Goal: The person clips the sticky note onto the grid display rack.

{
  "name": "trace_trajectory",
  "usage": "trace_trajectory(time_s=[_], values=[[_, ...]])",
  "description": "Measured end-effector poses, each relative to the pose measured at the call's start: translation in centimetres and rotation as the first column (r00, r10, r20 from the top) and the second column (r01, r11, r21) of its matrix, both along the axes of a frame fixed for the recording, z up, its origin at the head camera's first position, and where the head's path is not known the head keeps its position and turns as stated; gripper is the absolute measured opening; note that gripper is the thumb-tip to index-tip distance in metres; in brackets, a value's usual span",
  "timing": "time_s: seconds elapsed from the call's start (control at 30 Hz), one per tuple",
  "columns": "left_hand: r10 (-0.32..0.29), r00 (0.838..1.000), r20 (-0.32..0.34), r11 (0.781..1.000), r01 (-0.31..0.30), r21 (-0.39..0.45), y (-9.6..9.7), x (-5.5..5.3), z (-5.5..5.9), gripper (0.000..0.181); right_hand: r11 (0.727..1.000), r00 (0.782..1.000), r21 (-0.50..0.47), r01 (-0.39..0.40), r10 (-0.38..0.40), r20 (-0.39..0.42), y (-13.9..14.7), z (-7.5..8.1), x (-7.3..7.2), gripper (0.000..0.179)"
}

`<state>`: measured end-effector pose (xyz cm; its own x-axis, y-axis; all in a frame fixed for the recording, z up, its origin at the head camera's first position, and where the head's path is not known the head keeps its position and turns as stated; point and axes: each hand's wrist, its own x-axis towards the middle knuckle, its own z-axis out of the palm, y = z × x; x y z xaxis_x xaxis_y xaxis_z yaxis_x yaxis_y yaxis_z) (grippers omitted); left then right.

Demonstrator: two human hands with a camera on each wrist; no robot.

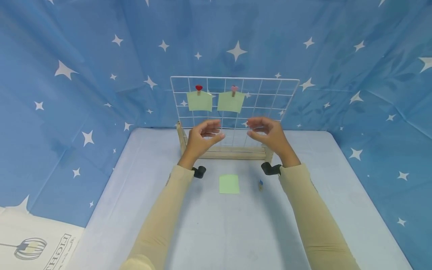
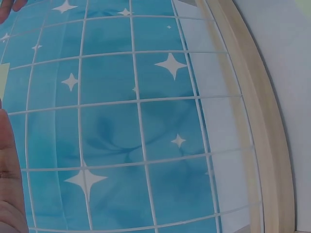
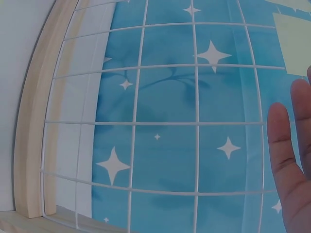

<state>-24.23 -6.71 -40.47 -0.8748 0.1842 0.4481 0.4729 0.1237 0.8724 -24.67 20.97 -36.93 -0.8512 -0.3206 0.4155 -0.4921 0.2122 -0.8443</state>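
My left hand [image 1: 204, 139] and right hand [image 1: 269, 134] are raised in front of a white wire grid [image 1: 236, 78], fingers loosely bent and nothing held. A gap separates them. On the upper grid hang two pale green paper notes: the left note [image 1: 200, 103] under a red heart clothespin [image 1: 199, 88], the right note [image 1: 230, 104] under a pink heart clothespin [image 1: 234, 90]. Another green note [image 1: 229, 184] lies on the table below the hands, with a small blue-topped clothespin [image 1: 260, 185] to its right. Only part of each hand shows in the wrist views.
A wooden base [image 1: 236, 154] supports the grid on a white-covered table [image 1: 229, 232]. Blue star-patterned cloth [image 1: 216, 22] hangs behind and at both sides. A printed cream cloth [image 1: 37, 243] lies at the lower left. Black wrist mounts [image 1: 270, 168] sit at both wrists.
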Motion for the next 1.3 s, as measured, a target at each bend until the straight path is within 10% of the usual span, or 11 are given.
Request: trace_trajectory(time_s=[1.3], values=[[-0.021, 0.992, 0.128, 1.000, 0.018, 0.023, 1.0, 2.0, -4.2, 0.045, 0.998, 0.998, -0.015, 0.053, -0.053, 0.028, 1.5, -3.9, 1.8, 0.028]])
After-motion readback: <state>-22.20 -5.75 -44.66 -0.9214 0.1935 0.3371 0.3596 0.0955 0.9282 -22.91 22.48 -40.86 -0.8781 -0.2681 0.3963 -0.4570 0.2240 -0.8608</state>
